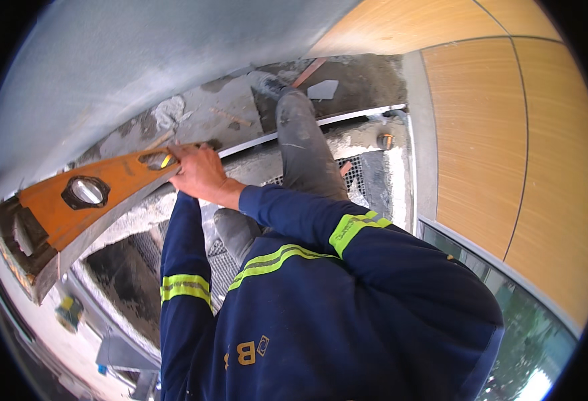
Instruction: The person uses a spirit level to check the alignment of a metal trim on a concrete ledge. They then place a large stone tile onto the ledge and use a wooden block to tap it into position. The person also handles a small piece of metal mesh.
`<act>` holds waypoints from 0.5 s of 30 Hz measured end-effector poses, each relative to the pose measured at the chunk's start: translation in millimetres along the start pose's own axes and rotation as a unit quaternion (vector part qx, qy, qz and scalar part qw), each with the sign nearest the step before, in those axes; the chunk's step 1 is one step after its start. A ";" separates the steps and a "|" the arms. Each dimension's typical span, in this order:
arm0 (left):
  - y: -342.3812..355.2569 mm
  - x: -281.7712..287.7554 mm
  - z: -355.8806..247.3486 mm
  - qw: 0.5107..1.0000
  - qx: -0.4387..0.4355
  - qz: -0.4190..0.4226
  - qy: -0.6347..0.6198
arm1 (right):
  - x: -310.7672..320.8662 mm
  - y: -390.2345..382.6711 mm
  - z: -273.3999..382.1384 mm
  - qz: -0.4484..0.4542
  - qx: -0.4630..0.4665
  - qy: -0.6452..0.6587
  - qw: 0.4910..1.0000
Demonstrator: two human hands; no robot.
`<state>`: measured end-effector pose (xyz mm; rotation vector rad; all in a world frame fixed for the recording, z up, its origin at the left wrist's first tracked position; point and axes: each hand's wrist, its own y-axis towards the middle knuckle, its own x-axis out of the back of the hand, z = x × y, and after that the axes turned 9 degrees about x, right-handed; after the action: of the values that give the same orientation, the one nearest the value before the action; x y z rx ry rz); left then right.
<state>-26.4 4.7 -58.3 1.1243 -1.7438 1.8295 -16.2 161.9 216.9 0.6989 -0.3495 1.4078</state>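
My right hand (200,172) grips the right end of a long orange spirit level (123,187), near its small end vial, with fingers bent over the upper edge. The level slants down to the left along a grey wall. My left sleeve (184,247) rises to just beneath my right hand, which hides my left hand. A pale straight metal edge (254,147) runs along the step behind the level. My right leg in grey trousers (300,147) stretches across that edge, with the foot on the rough concrete ledge.
A small orange-and-black tool (385,141) sits on the rough sill at the right. Mesh grating (353,180) and dark recesses lie below me. Wood panels (474,147) and glass (521,341) line the right side. A grey wall (106,67) curves across the upper left. Loose scraps lie on the ledge.
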 end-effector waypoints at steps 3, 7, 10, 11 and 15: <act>9.9 1.3 1.2 1.000 -0.017 0.016 0.013 | 16.8 0.2 4.5 0.174 -0.054 0.033 0.983; -0.4 29.1 -11.3 0.996 -0.063 0.052 0.028 | 78.0 -16.2 -8.5 0.091 0.102 -0.018 0.990; -24.7 52.1 -23.3 0.995 -0.012 -0.011 -0.094 | 167.6 -51.7 -33.8 0.062 0.010 -0.096 0.993; -31.7 59.0 -24.4 0.994 -0.029 -0.030 -0.100 | 198.1 -70.6 -41.8 0.033 0.009 -0.157 0.987; -49.4 61.4 -23.8 0.978 -0.077 -0.067 -0.183 | 290.8 -182.3 -64.8 0.024 -0.208 -0.285 0.935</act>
<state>-34.4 20.0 22.2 1.5471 -1.9107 1.4478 194.9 426.7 302.6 0.7355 -1.0944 1.1001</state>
